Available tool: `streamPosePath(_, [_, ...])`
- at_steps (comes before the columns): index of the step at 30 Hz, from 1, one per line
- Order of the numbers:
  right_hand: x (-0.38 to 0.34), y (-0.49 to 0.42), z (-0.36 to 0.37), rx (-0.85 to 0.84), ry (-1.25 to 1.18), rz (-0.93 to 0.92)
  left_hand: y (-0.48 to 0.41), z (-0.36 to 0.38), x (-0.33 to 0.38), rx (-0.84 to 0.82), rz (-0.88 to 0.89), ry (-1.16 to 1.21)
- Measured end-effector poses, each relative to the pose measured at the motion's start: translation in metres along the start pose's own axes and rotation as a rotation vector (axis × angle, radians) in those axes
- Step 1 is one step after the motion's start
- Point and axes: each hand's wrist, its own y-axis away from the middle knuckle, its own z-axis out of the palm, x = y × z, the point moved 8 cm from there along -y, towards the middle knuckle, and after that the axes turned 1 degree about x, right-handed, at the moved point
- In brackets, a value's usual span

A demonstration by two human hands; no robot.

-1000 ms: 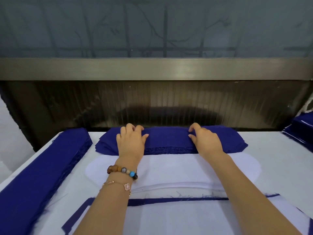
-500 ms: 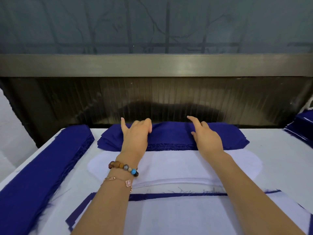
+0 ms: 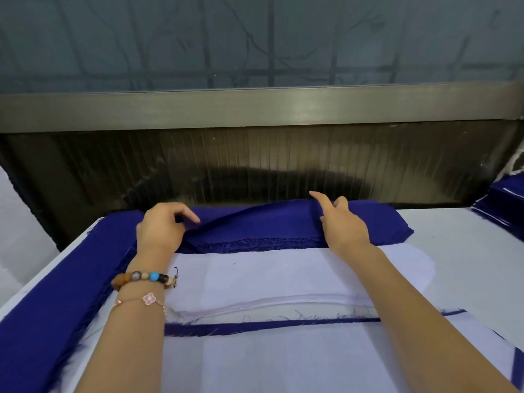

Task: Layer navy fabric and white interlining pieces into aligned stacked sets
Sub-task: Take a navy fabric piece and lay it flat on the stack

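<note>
Lifted since the earlier frames, when both hands lay flat on it, the top navy piece (image 3: 255, 219) now rises in a slanting ridge above the navy stack (image 3: 297, 236) at the far edge of the bench (image 3: 467, 251).

Left hand (image 3: 161, 225): fingers (image 3: 187, 215) curled, pinching the left end of the top navy piece against the thumb.

Right hand (image 3: 343, 222): index finger (image 3: 317, 198) straight and pointing up and away, the other fingers curled; it nips the raised rear edge of the same piece, where the ridge stands highest.

The stack is a low, wide block of woven cloth with a frayed, thready near edge and an angled right end. Just behind it stands a dark ribbed panel (image 3: 255, 165) under a brushed metal rail (image 3: 255, 109), which leaves little room rearward.

Touching the stack's near edge lies a white interlining piece (image 3: 255, 276), smooth and matt, with a rounded right end. Nearer the person, a layered set shows as a narrow frayed navy strip (image 3: 269, 326) under a broad white sheet (image 3: 283, 361).

A long navy stack (image 3: 56, 293) runs along the left bench edge, close beside the left forearm. Another navy pile (image 3: 504, 205) sits at the far right, well apart from the hands, with bare bench between.

The left wrist carries a beaded bracelet (image 3: 144, 277) and a thin chain bracelet (image 3: 149, 298) with a flower charm.
</note>
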Motion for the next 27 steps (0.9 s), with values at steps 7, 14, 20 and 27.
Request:
streamPosePath(7, [0.005,0.003,-0.007,0.005,-0.103,0.032,-0.001,0.012,-0.028,0.028,-0.084,0.333])
streamPosePath(14, [0.075,0.009,-0.032,0.143,-0.064,0.393,0.0,0.016,-0.033,0.021,-0.134,0.353])
streamPosePath(20, [0.136,0.015,-0.038,0.265,-0.042,0.552,0.001,0.018,-0.028,-0.032,-0.119,0.394])
streamPosePath(27, [0.138,0.011,-0.038,0.354,-0.215,0.466,0.004,0.013,-0.011,0.042,-0.027,0.304])
